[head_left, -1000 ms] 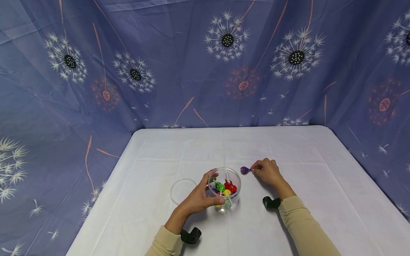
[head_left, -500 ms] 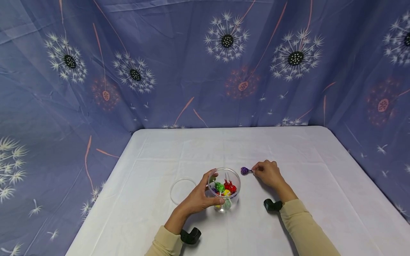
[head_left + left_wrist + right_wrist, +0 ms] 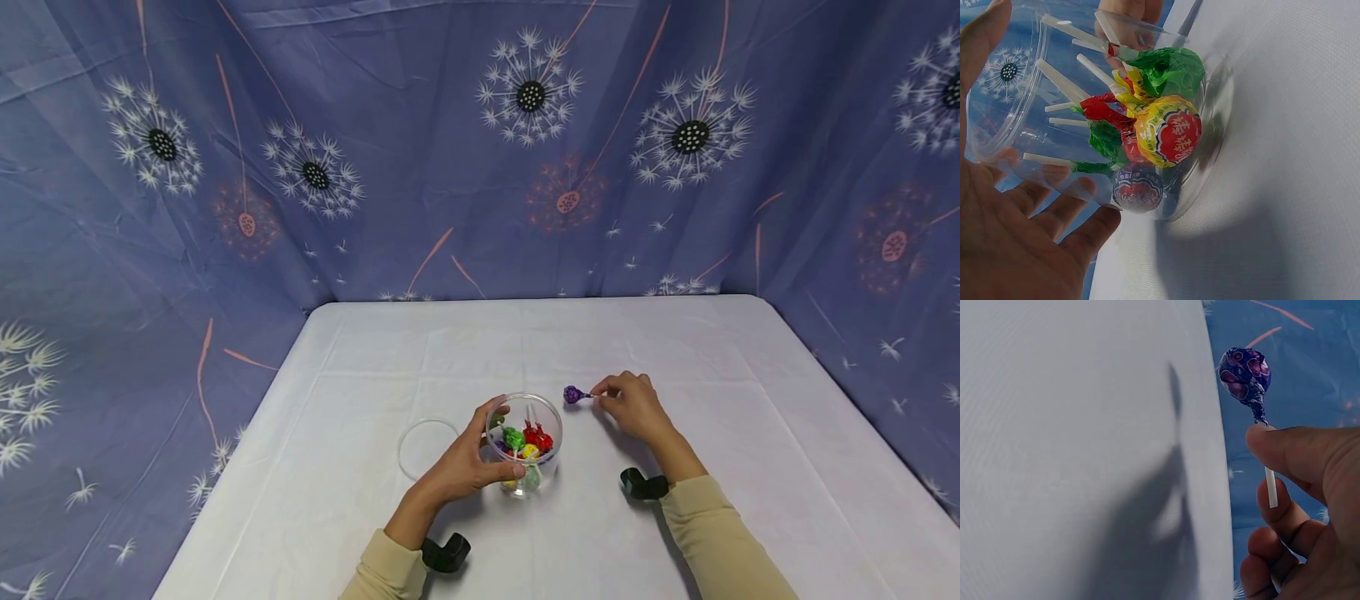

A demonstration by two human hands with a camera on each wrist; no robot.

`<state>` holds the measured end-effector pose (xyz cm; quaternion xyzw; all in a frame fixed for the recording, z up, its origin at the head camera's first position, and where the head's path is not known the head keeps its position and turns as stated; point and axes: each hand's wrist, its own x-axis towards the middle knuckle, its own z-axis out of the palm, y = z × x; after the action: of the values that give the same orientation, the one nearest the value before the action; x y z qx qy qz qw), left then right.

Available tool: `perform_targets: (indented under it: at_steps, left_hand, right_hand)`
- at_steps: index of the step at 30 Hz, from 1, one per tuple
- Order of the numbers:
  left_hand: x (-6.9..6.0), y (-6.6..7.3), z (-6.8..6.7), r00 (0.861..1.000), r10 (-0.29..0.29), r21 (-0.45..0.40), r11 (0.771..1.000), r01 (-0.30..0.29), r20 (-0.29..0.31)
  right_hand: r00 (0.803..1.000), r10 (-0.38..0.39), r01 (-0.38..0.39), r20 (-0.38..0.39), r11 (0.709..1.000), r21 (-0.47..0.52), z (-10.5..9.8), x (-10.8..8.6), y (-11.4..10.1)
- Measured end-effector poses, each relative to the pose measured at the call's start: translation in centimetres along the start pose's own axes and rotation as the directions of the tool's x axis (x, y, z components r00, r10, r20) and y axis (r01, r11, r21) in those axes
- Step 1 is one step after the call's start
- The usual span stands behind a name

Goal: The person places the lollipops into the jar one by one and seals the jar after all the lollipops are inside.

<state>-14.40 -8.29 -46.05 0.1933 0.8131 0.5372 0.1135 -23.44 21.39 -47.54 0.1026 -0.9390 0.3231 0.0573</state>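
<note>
My left hand (image 3: 465, 465) grips a clear plastic jar (image 3: 557, 467) around its side, thumb at the front and fingers behind. Wrapped lollipops lie inside it: green (image 3: 513, 438), red (image 3: 537, 436) and yellow (image 3: 1168, 131) ones, plus a dark purple one (image 3: 1138, 189) low in the jar. Their white sticks point toward the open mouth in the left wrist view. Right of the jar, my right hand (image 3: 634, 407) pinches the white stick of a purple lollipop (image 3: 1245, 375) between thumb and finger. That lollipop is held off the table, its wrapped head pointing left toward the jar in the head view.
A clear ring-shaped lid (image 3: 403, 442) lies flat on the white-covered table (image 3: 465, 350), left of the jar. Black wrist mounts (image 3: 447, 553) sit on both wrists. A blue dandelion-print curtain (image 3: 420, 150) hangs behind the table and along its sides.
The purple lollipop in my right hand has risen and shifted only very slightly, with the right forearm moving a little right. The left hand and jar look almost unmoved.
</note>
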Motion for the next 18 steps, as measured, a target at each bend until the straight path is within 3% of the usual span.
perform_targets:
  at_steps: [9,18]
  left_hand:
    - [0.0,0.0,0.0,1.000,0.007,-0.002,1.000,-0.007,-0.001]
    - [0.1,0.0,0.0,1.000,0.011,-0.008,1.000,-0.011,0.005]
  right_hand:
    - [0.997,-0.047,0.049,-0.055,0.998,0.049,-1.2,-0.3,-1.6]
    - [0.994,-0.087,0.091,-0.059,0.993,0.075,-2.5,-0.7,-3.5]
